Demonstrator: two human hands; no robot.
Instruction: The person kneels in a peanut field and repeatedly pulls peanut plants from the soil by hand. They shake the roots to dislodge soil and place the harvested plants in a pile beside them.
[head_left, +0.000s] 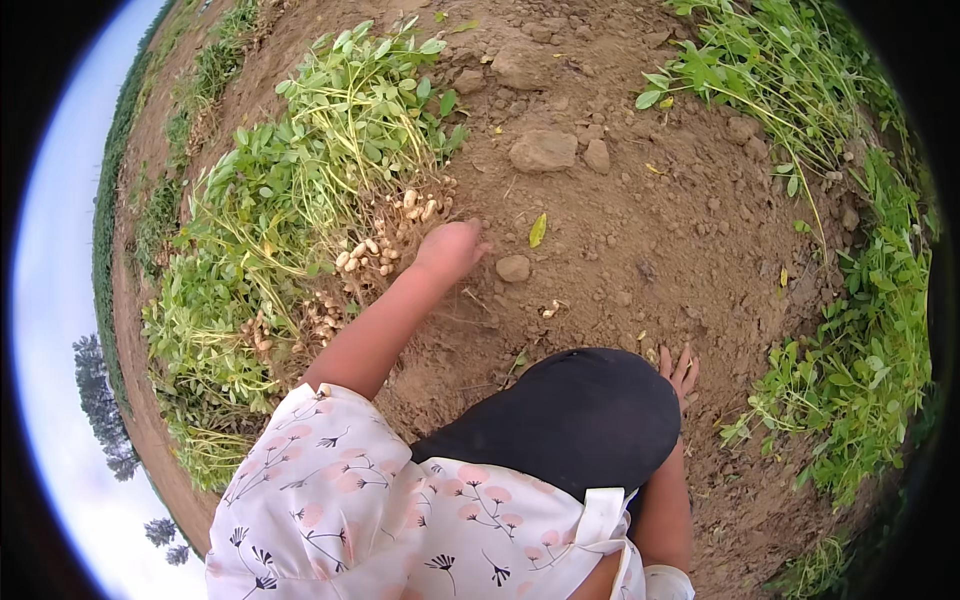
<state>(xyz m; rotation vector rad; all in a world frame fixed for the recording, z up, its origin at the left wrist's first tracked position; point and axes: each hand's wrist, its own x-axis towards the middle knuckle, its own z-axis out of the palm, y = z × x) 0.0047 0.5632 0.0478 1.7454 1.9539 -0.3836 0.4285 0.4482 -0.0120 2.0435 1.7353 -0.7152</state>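
My left hand (452, 250) is low over the bare soil, just right of a row of uprooted peanut plants (300, 172). Its fingers curl down toward the ground, and whether they hold anything is hidden. Clusters of pale peanut pods (361, 255) hang on the roots beside that wrist. My right hand (681, 375) rests on the soil with its fingers spread, next to my dark-clad knee (592, 412), which hides part of it. A small broken pod (551, 309) lies on the ground between the hands.
Several clods (543, 151) lie on the soil ahead, with a smaller clod (514, 268) and a yellow-green leaf (538, 230) near my left hand. More leafy green plants (862, 375) line the right side. Further plant heaps (214, 71) lie at the upper left.
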